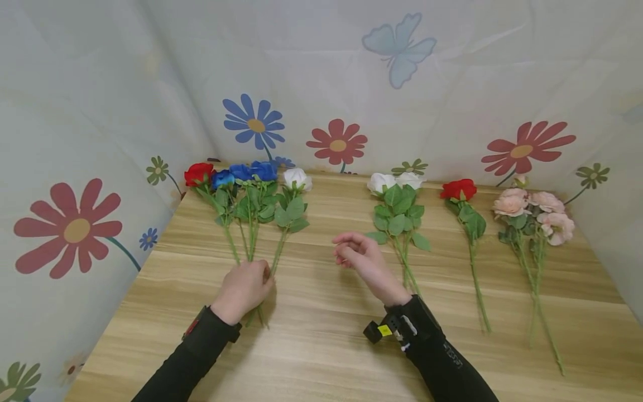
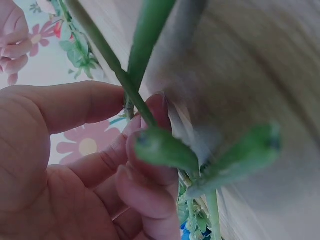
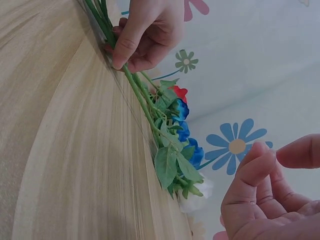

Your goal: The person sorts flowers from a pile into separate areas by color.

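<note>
On the left of the table, my left hand [image 1: 244, 287] grips artificial rose stems [image 2: 150, 45]. The stem of a white rose [image 1: 297, 177] runs in at its thumb and forefinger. A red rose [image 1: 198, 174] and several blue roses [image 1: 263, 171] lie beside it, their stems passing under the hand. The cut stem ends [image 2: 167, 150] stick out past the fingers in the left wrist view. My right hand [image 1: 369, 265] hovers over the middle with loosely bent fingers, holding nothing. Close to it are the leaves of two white roses [image 1: 382, 183].
Farther right on the wooden table [image 1: 321, 357] lie another red rose [image 1: 459, 190] and a bunch of pale pink flowers [image 1: 512, 202], stems toward me. A flower-printed curtain [image 1: 311, 72] stands along the table's back and sides.
</note>
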A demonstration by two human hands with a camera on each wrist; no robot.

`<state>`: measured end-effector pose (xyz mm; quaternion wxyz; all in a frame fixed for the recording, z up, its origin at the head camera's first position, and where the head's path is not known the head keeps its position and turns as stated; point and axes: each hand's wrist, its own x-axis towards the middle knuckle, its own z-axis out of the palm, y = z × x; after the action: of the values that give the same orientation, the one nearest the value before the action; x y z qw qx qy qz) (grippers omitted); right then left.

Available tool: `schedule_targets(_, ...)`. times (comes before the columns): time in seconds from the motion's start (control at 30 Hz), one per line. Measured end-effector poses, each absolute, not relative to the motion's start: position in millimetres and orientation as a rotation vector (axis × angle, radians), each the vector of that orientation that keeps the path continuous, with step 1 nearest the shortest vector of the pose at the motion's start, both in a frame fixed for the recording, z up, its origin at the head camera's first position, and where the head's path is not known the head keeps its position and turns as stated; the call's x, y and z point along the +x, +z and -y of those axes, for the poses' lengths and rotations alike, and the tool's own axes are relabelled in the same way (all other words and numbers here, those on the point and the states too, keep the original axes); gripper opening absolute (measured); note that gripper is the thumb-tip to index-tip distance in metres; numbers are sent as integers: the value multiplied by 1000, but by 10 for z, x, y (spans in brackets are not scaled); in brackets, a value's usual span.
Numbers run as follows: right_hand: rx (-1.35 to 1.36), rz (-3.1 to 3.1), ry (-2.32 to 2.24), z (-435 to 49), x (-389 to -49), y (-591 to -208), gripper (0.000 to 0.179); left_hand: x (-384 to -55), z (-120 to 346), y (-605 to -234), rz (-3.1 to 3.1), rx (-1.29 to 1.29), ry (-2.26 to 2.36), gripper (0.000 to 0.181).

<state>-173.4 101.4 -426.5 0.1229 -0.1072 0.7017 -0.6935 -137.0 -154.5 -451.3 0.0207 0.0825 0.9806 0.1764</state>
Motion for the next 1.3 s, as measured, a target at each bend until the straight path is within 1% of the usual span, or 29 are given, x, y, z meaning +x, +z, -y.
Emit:
schedule_targets(0.13, -320, -2047, -2025, -1025, -1733, -4265, 25, -1375, 1542, -4502, -3033, 263, 598, 11)
schedule_targets(0.37, -298, -2045, -2024, -1034, -1730, -4247, 22, -1417, 1521, -4509, -2912, 239, 849, 9)
schedule_targets(0.57, -281, -2036, -2024, -1055, -1736, -4253, 23, -1444, 1519, -4539, -2704, 173, 1065, 22)
schedule_targets(0.67, -271, -2034, -2023, -1065, -1742, -4261, 23, -1451, 1530, -4555, -2575, 215, 1190, 26)
schedule_targets(0.87, -253, -2045, -2025, -1086, -1764, -4287, 25, -1458, 1538, -4602, -2354, 327, 1387, 22)
schedule_targets(1.1, -248, -2042, -2030, -1119, -1787, -4318, 24, -1429, 1468, -4601, -2237, 311, 1496, 19)
schedule_targets(1.3, -242, -2051, -2023, -1140, -1798, -4326, 24, -1423, 1432, -4636, -2259, 331, 1513, 17)
